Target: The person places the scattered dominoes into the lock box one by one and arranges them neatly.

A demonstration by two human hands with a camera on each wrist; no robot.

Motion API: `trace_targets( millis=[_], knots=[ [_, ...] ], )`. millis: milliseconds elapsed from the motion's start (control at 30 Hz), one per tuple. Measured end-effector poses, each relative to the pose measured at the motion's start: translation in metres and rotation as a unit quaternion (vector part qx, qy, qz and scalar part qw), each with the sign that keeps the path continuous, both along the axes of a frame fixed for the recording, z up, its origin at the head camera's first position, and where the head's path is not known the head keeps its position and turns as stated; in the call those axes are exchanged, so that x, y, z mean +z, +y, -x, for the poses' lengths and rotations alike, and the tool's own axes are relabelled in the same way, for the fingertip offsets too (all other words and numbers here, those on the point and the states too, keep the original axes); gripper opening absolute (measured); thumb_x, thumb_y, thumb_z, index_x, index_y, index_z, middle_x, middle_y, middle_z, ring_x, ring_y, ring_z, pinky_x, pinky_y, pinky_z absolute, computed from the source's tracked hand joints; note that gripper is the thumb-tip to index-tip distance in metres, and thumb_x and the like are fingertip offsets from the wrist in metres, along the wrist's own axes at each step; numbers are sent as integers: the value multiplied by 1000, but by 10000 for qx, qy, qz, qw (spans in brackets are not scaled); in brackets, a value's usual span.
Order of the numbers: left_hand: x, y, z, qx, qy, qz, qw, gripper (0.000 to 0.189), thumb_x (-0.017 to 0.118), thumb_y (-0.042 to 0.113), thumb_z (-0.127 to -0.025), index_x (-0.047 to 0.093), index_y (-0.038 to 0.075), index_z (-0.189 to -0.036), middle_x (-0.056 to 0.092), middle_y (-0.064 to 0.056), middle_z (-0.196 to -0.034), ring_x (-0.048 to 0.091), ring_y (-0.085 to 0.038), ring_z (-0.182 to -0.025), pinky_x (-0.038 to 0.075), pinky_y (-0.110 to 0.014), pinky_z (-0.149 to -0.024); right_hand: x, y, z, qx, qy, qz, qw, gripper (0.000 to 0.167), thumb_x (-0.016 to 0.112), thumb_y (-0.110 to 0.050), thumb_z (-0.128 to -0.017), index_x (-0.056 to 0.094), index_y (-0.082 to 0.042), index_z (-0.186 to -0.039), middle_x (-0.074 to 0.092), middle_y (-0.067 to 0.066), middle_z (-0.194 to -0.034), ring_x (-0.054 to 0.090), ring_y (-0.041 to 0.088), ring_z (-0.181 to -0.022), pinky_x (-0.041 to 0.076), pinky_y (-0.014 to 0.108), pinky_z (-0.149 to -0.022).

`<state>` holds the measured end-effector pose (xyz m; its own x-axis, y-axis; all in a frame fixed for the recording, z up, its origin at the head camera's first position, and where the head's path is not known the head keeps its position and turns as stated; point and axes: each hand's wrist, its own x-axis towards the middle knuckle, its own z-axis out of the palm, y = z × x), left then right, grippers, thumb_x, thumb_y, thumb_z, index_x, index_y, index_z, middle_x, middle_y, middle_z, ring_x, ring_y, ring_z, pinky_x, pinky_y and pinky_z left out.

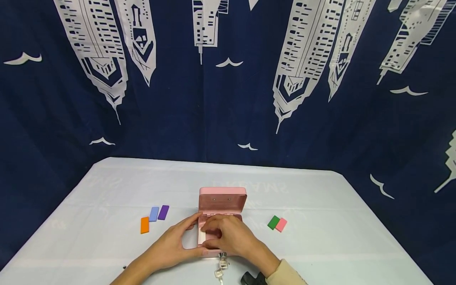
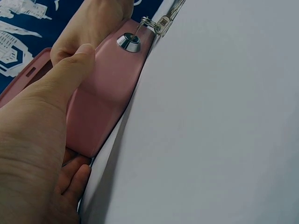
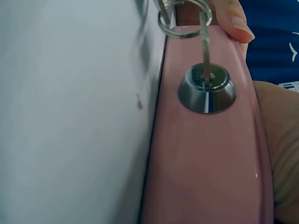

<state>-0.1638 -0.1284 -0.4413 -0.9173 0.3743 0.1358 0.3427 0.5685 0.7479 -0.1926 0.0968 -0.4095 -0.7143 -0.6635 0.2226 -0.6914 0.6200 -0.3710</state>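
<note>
A pink metal cash box [image 1: 222, 191] stands on the table with its hinged lid raised. My left hand [image 1: 173, 243] grips the box's left side, thumb over the front corner and fingers toward the back. My right hand [image 1: 233, 233] reaches down inside the box. Its index finger and thumb hold a cream tile [image 1: 202, 236] by its two ends, along the inner left wall. In the right wrist view, a key sits in the silver lock [image 3: 208, 95] on the box front. A key ring [image 3: 184, 33] hangs from that key.
Left of the box lie an orange tile [image 1: 144, 225], a light blue tile [image 1: 154, 214] and a purple tile [image 1: 163, 212]. To the right, a green tile [image 1: 273, 222] and a pink tile [image 1: 281, 225] touch. A white cloth covers the table [image 1: 338, 245]; a dark blue patterned curtain [image 1: 228, 107] hangs behind.
</note>
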Motion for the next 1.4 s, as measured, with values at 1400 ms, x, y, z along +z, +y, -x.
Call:
trace_targets(
  millis=[1400],
  knots=[
    [0, 5, -7, -81, -4, 118, 9999, 96, 77, 65, -82, 36, 29, -160, 58, 1, -148, 59, -25, -129, 49, -56, -106, 38, 36, -13, 476, 216, -204, 9984, 16, 74, -20, -95, 77, -18, -110, 73, -12, -107, 63, 1, -98, 54, 22, -90]
  ],
)
